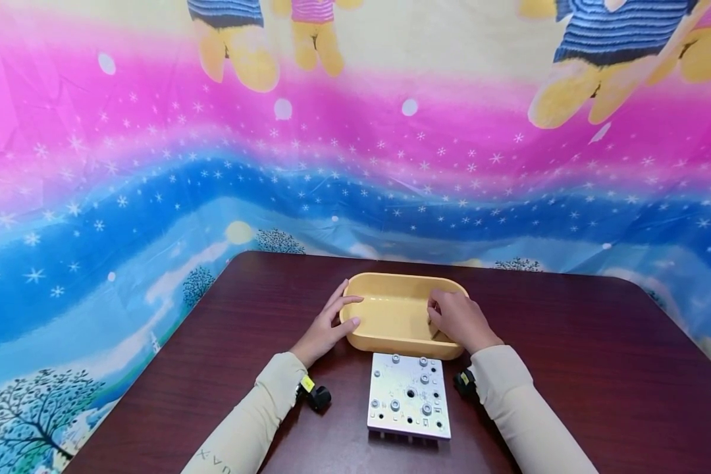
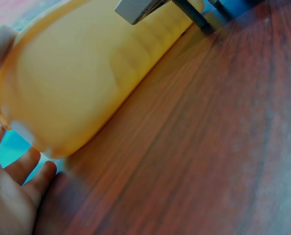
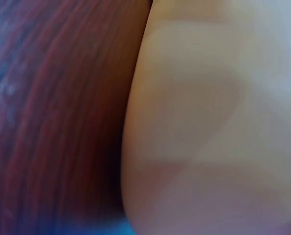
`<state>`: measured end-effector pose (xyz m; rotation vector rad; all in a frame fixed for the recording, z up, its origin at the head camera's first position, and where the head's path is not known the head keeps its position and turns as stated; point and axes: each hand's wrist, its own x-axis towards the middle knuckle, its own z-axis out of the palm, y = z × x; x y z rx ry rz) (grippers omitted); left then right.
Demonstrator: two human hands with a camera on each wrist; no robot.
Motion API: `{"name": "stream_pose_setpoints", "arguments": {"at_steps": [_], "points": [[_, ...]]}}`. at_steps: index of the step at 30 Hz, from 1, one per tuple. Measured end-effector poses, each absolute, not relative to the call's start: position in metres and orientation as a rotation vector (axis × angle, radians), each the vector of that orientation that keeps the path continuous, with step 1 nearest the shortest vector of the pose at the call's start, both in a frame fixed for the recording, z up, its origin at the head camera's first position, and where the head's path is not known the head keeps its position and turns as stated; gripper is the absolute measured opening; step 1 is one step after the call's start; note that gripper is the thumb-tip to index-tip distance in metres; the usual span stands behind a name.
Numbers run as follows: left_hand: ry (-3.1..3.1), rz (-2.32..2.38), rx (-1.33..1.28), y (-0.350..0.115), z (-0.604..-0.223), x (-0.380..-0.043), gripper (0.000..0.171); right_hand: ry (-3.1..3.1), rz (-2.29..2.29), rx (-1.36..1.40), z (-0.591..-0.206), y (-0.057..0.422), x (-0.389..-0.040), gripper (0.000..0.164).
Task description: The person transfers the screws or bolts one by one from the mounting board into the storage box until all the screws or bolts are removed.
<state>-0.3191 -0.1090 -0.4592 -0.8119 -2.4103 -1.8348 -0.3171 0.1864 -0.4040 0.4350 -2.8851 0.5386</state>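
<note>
A yellow oblong tray [image 1: 385, 345] with rounded ends stands on the table. My left hand [image 1: 326, 332] holds its left end, fingers spread about the rim; the left wrist view shows fingertips [image 2: 43, 174] low against the outer wall. My right hand [image 1: 459, 319] reaches over the right end into the tray, fingers bent down near its floor. Whether they pinch something there I cannot tell. Just in front of the tray lies a silver metal plate [image 1: 394, 378] with holes and several socket-head bolts [image 1: 395, 405]. Threaded bolt ends [image 2: 191, 14] stick out below it.
The dark red wooden table [image 1: 598, 368] has rounded far corners. Behind it hangs a colourful cloth [image 1: 355, 151] with bears and snowflakes. Black wrist cameras [image 1: 318, 397] sit beside both cuffs, to either side of the plate. The tray's outer wall [image 3: 209, 122] fills much of the right wrist view.
</note>
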Motion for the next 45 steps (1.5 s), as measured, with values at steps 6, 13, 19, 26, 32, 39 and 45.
{"name": "stream_pose_setpoints", "arguments": {"at_steps": [6,13,19,26,32,39,45], "points": [[-2.406,-1.848,-0.811,-0.109,-0.459,-0.319,0.046,-2.874,0.532,0.441,-0.404,0.186,-0.317,0.016],[-2.440,-1.839,-0.798,-0.110,-0.458,-0.319,0.047,-2.862,0.490,0.435,-0.406,0.185,-0.318,0.015],[-2.437,-1.867,-0.812,-0.111,-0.458,-0.319,0.047,-2.872,0.494,0.431,-0.405,0.184,-0.318,0.014],[-2.444,-1.839,-0.801,-0.109,-0.457,-0.318,0.047,-2.882,0.524,0.431,-0.404,0.185,-0.317,0.013],[-2.409,-1.854,-0.831,-0.108,-0.459,-0.318,0.047,-2.862,0.615,0.460,-0.404,0.189,-0.317,0.011],[-2.407,-1.870,-0.859,-0.108,-0.450,-0.312,0.045,-2.839,0.767,0.529,-0.396,0.190,-0.316,0.007],[-2.409,-1.853,-0.834,-0.109,-0.458,-0.318,0.046,-2.779,0.834,0.649,-0.383,0.183,-0.312,0.008]]}}
